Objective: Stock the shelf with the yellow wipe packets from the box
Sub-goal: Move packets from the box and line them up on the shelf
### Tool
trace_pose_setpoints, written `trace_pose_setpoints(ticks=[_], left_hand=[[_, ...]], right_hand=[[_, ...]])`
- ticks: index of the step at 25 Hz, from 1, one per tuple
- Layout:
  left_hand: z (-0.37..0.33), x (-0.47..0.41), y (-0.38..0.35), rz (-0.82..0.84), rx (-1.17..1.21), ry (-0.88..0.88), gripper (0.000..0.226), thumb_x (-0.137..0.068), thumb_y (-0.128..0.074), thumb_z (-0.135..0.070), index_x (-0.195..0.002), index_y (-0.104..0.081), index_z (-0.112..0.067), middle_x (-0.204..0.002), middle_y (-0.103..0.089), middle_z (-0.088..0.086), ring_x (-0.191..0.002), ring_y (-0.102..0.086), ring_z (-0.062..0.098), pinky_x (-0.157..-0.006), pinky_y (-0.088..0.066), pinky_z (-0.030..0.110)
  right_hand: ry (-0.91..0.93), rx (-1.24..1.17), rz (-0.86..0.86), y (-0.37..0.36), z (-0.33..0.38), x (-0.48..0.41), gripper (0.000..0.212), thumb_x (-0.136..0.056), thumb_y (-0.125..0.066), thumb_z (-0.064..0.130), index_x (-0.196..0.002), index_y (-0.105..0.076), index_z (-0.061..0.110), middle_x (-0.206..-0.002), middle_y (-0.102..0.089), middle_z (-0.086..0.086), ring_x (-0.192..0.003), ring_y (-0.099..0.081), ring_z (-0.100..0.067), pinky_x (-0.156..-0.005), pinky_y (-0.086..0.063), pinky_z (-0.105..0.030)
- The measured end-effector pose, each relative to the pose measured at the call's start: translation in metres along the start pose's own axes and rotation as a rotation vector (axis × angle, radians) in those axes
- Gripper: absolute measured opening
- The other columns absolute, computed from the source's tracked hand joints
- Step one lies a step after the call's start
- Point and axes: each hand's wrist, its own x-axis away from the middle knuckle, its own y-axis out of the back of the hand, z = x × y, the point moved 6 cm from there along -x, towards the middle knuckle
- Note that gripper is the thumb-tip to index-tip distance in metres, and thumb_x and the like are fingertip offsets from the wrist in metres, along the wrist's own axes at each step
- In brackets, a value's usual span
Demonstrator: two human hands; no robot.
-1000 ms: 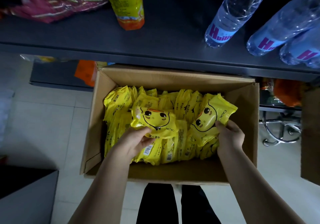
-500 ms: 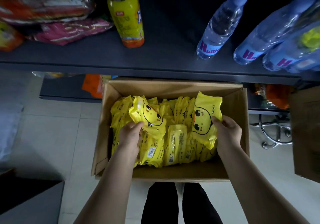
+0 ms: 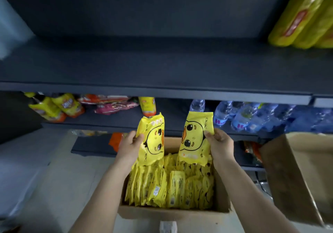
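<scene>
Pkts [image 3: 152, 139] now higher — box [image 3: 180, 213] part-hidden

Looks like a small shop: dark grey shelving [image 3: 162, 92] across the frame, clear plastic water bottles [image 3: 239, 119] lined up centre right, bright snack bags [image 3: 54, 108] at left, and a brown cardboard box [image 3: 173, 213] of identical yellow packets [image 3: 173, 184] below.
</scene>
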Motion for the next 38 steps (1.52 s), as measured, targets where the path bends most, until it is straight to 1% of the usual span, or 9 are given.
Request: trace_pose_setpoints(ticks=[3, 6, 11, 17, 22, 27, 30, 34, 38], left_hand=[[-0.054, 0.042, 0.030, -0.092, 0.054, -0.130, 0.009, -0.090, -0.058, -0.023, -0.097, -0.057, -0.017, -0.094, -0.064, 0.003, -0.092, -0.061, 0.023, -0.084, -0.047, 0.039], [-0.107, 0.087, 0.061, -0.188, 0.059, -0.256, 0.016, -0.083, -0.067, -0.021, -0.097, -0.061, -0.014, -0.093, -0.064, 0.002, -0.088, -0.060, 0.017, -0.081, -0.048, 0.031], [-0.185, 0.151, 0.128, -0.287, 0.029, -0.392, 0.011, -0.080, -0.071, -0.023, -0.087, -0.065, -0.015, -0.080, -0.064, -0.007, -0.078, -0.060, 0.007, -0.066, -0.042, 0.014], [-0.253, 0.181, 0.221, -0.359, -0.026, -0.550, 0.013, -0.079, -0.072, -0.025, -0.086, -0.070, -0.014, -0.081, -0.066, -0.008, -0.078, -0.060, 0.004, -0.064, -0.040, 0.011], [-0.283, 0.163, 0.311, -0.345, -0.083, -0.661, 0.010, -0.078, -0.073, -0.026, -0.074, -0.066, -0.021, -0.076, -0.063, -0.013, -0.075, -0.057, 0.002, -0.062, -0.039, 0.013], [-0.309, 0.138, 0.378, -0.279, -0.197, -0.782, 0.016, -0.080, -0.071, -0.027, -0.068, -0.060, -0.028, -0.073, -0.058, -0.018, -0.071, -0.051, -0.008, -0.057, -0.034, 0.011], [-0.322, 0.117, 0.402, -0.240, -0.228, -0.825, 0.010, -0.080, -0.071, -0.028, -0.076, -0.065, -0.021, -0.075, -0.060, -0.013, -0.072, -0.053, -0.003, -0.061, -0.037, 0.013], [-0.346, 0.089, 0.417, -0.208, -0.244, -0.875, 0.016, -0.080, -0.071, -0.029, -0.084, -0.068, -0.014, -0.083, -0.065, -0.004, -0.083, -0.058, 0.010, -0.070, -0.043, 0.023], [-0.379, 0.052, 0.418, -0.179, -0.290, -0.920, 0.016, -0.080, -0.070, -0.029, -0.085, -0.067, -0.014, -0.085, -0.066, -0.002, -0.085, -0.059, 0.012, -0.077, -0.041, 0.024]], right_hand=[[0.115, -0.034, 0.078, 0.016, 0.057, 0.037, 0.015, -0.091, -0.060, 0.016, -0.086, -0.051, 0.028, -0.080, -0.059, 0.012, -0.073, -0.055, -0.002, -0.070, -0.048, -0.023], [0.247, -0.015, 0.130, 0.028, 0.113, 0.074, 0.010, -0.092, -0.058, 0.016, -0.087, -0.061, 0.025, -0.091, -0.069, 0.001, -0.083, -0.066, -0.016, -0.076, -0.056, -0.036], [0.388, -0.022, 0.143, 0.036, 0.201, 0.130, 0.013, -0.091, -0.056, 0.015, -0.084, -0.064, 0.023, -0.092, -0.070, -0.007, -0.089, -0.067, -0.029, -0.082, -0.056, -0.044], [0.563, 0.009, 0.127, 0.017, 0.286, 0.190, 0.027, -0.092, -0.053, 0.015, -0.067, -0.061, 0.024, -0.095, -0.068, -0.020, -0.075, -0.059, -0.028, -0.084, -0.053, -0.053], [0.641, 0.033, 0.063, -0.042, 0.333, 0.238, 0.023, -0.094, -0.050, 0.014, -0.076, -0.061, 0.023, -0.092, -0.068, -0.011, -0.092, -0.064, -0.034, -0.085, -0.054, -0.045], [0.723, 0.093, -0.030, -0.106, 0.360, 0.269, 0.017, -0.095, -0.049, 0.012, -0.096, -0.066, 0.009, -0.092, -0.067, -0.009, -0.089, -0.062, -0.029, -0.078, -0.050, -0.036], [0.725, 0.113, -0.083, -0.137, 0.370, 0.276, 0.020, -0.095, -0.049, 0.013, -0.104, -0.066, 0.008, -0.092, -0.065, -0.004, -0.088, -0.060, -0.022, -0.075, -0.046, -0.029], [0.750, 0.146, -0.150, -0.163, 0.389, 0.272, 0.021, -0.095, -0.051, 0.015, -0.108, -0.066, 0.008, -0.097, -0.066, -0.004, -0.089, -0.060, -0.021, -0.077, -0.047, -0.031], [0.783, 0.170, -0.226, -0.182, 0.417, 0.249, 0.023, -0.095, -0.051, 0.019, -0.109, -0.066, 0.009, -0.090, -0.063, 0.000, -0.087, -0.061, -0.021, -0.075, -0.049, -0.031]])
